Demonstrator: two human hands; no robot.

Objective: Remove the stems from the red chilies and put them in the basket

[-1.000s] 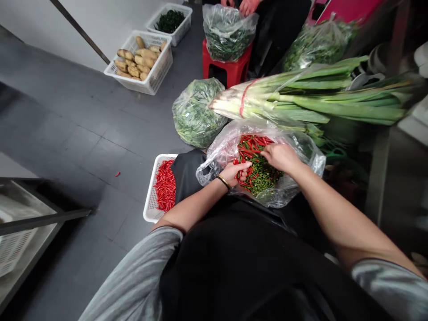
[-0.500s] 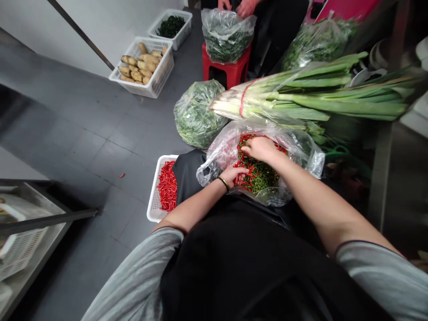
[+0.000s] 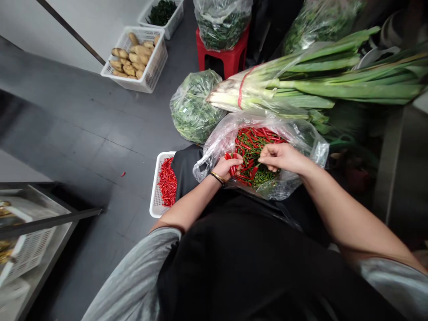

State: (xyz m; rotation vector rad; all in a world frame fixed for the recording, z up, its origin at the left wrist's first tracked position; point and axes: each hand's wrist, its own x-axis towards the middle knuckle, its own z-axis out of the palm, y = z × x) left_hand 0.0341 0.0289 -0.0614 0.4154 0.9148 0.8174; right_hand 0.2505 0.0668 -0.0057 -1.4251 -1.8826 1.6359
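The dark grey tiled floor [image 3: 76,129] spreads out to the left of the left hand's fingers [image 3: 232,161]. A white plastic basket of red chillies [image 3: 154,189] sits on it just left of them, and one loose chilli [image 3: 123,174] lies farther left. Beyond the fingers stand a bulging plastic bag of leafy greens [image 3: 195,107] and a red plastic stool [image 3: 230,55]. Farther off to the upper left are a white basket of knobbly tan roots [image 3: 157,58] and a white basket of dark greens [image 3: 174,20].

Bag [image 3: 301,147] of chilies [image 3: 252,149] on the lap [image 3: 240,254], leek bundle [image 3: 267,91] behind, basket [image 3: 154,196] left
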